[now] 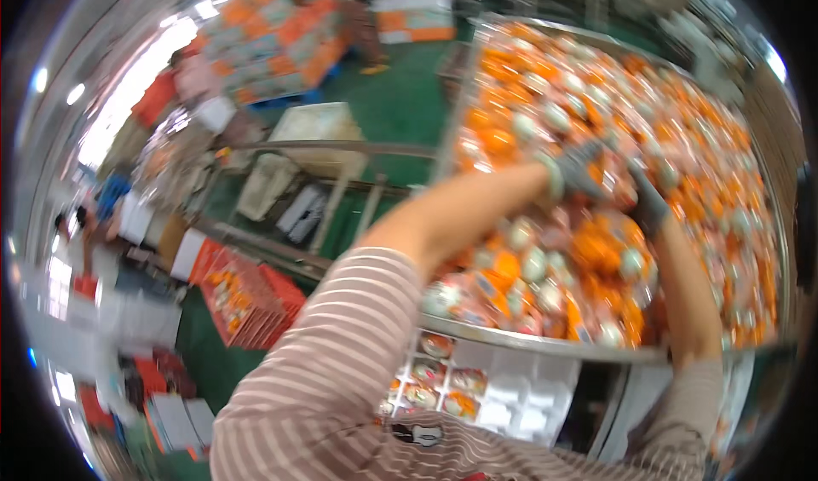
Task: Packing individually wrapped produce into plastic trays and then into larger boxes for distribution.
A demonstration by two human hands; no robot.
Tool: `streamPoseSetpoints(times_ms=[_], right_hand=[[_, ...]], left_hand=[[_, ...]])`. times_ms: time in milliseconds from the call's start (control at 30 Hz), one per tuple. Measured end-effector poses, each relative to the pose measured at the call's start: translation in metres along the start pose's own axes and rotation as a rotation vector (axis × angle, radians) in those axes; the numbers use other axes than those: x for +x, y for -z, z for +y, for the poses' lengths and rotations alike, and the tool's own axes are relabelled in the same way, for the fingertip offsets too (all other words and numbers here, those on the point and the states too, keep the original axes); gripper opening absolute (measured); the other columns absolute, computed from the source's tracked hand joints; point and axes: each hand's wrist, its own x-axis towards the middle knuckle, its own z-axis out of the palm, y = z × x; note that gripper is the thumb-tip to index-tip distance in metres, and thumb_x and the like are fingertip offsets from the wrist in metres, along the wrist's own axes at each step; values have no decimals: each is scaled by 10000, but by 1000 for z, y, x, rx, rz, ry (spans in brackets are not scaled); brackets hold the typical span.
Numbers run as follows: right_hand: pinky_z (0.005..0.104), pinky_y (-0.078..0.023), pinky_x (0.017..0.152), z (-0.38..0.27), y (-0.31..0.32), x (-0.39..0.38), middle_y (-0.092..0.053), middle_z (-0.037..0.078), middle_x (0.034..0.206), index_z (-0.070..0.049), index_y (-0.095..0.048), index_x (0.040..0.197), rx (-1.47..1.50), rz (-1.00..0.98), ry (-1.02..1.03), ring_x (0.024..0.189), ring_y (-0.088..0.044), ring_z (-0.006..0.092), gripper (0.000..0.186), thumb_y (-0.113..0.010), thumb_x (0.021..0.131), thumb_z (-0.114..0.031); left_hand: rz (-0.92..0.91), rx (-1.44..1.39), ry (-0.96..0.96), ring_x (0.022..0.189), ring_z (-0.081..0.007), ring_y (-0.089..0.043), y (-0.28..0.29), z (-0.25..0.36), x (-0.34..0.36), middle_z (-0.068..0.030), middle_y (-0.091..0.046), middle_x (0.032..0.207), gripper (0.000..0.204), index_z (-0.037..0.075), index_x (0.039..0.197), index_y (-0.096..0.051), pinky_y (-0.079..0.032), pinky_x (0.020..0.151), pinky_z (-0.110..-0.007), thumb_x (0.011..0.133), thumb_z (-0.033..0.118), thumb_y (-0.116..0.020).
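Packs [601, 247], orange/white, clear-wrapped, heaped across metal-rimmed table [545, 342]. L hand [584, 174] & R hand [651, 205], both gloved, in among packs; grip blurred, can't tell. White compartment tray [509, 389] below near rim, part-filled. Green flr [392, 97]; red crates [266, 317] & stacked boxes [277, 51] to L.

No text, label, number or sign can be read. On the striped shirt [324, 345], at the near side of the metal-rimmed bench [545, 342], a dark patch [417, 434] bears pale marks too blurred to make out. Any print on the wrapped packs [537, 264] on the bench, or on the orange-and-grey cartons [268, 46] and white-and-orange box [415, 14] left of it, is likewise illegible.
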Motion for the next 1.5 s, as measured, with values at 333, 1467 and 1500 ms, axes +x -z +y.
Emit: streamPoseSetpoints(times_ms=[333, 1467, 1500], right_hand=[[485, -553, 645, -43, -81, -27, -623, 105, 880, -85, -534, 1094, -40, 136, 225, 775, -635, 241, 501, -633, 775, -458], [370, -408, 949, 255, -151, -261, -477, 194, 1264, -71, -543, 1197, -1372, 554, 198, 1117, -503, 325, 487, -630, 783, -310], [369, -414, 942, 257, -154, -268, -495, 194, 1242, -73, -556, 1183, -1406, 569, 325, 1106, -510, 323, 459, -629, 784, -288]], left_hand=[[257, 262, -344, 1093, -218, -521, 38, 84, 4, -103, -542, 1178, 912, 127, 1303, -428, -433, 938, -330, 506, 224, -861], [686, -1150, 845, 1012, -294, -585, -149, 163, -464, -179, -561, 1086, 473, -29, 1201, -438, -507, 874, -410, 771, 84, -600], [634, -1336, 758, 1022, -305, -577, -146, 160, -477, -182, -554, 1109, 476, -18, 1211, -434, -499, 891, -417, 776, 91, -594]])
